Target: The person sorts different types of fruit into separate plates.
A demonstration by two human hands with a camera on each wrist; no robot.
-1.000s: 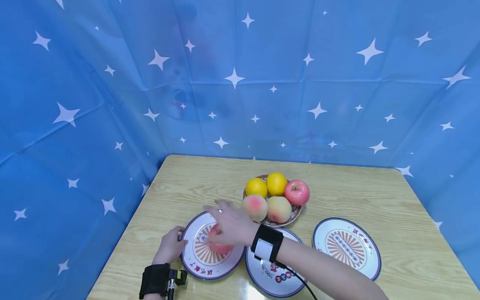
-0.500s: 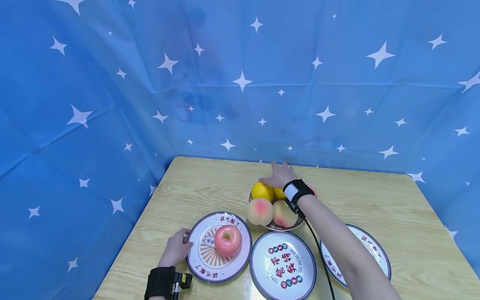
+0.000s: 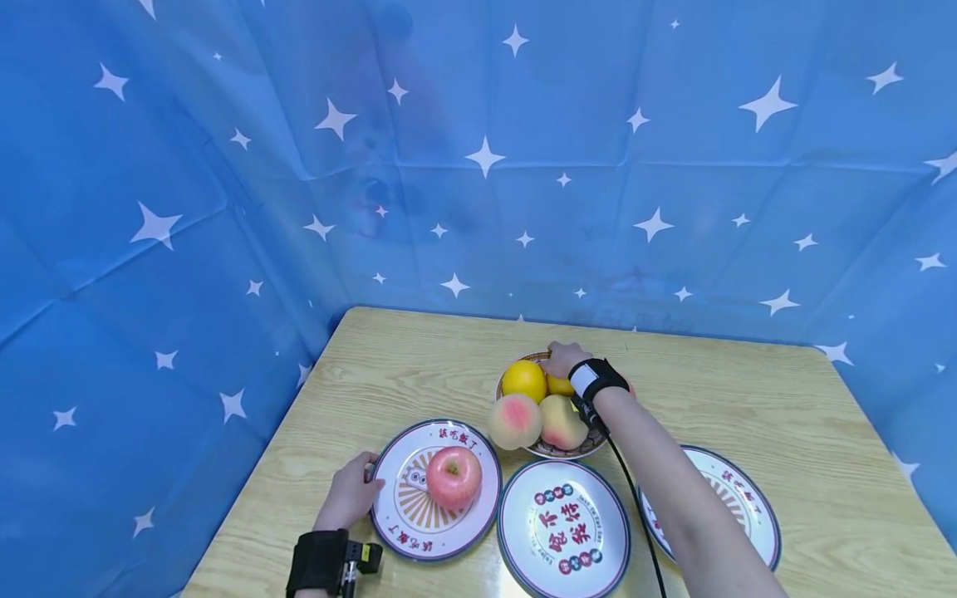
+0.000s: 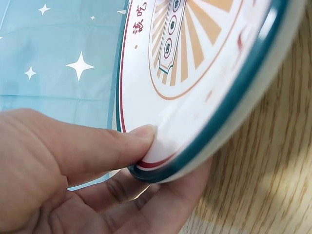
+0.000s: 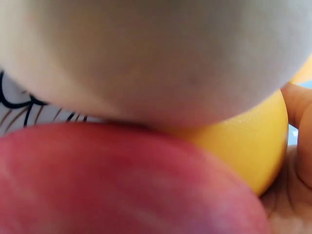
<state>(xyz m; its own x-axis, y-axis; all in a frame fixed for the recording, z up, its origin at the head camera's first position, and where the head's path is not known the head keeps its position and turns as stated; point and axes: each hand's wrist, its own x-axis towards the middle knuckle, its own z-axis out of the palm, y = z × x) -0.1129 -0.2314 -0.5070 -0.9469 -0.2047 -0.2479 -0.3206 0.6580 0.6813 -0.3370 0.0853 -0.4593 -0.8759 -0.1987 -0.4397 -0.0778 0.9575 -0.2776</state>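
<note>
My left hand (image 3: 350, 494) pinches the left edge of a white plate (image 3: 399, 531), thumb (image 4: 117, 148) on top of the rim and fingers underneath. A pink-red apple (image 3: 453, 477) sits on that plate. Over the fruit bowl (image 3: 540, 357), my right hand (image 3: 566, 359) curls round the back of a yellow orange (image 5: 253, 141), which the wrist partly hides in the head view. Beside it lie another orange (image 3: 525, 380), two peaches (image 3: 516, 421) and a second apple (image 5: 112, 180), mostly covered by the forearm in the head view.
A second plate (image 3: 516, 531) with red characters stands front centre, close to the first. Further right, a third plate (image 3: 763, 519) lies partly behind the right forearm. A black cable (image 3: 635, 490) trails from the right wrist. A blue starry curtain (image 3: 449, 208) surrounds the wooden table.
My right hand has left the apple on the left plate, moved back to the bowl, then lowered and curled its fingers onto an orange. The left hand still holds the plate rim.
</note>
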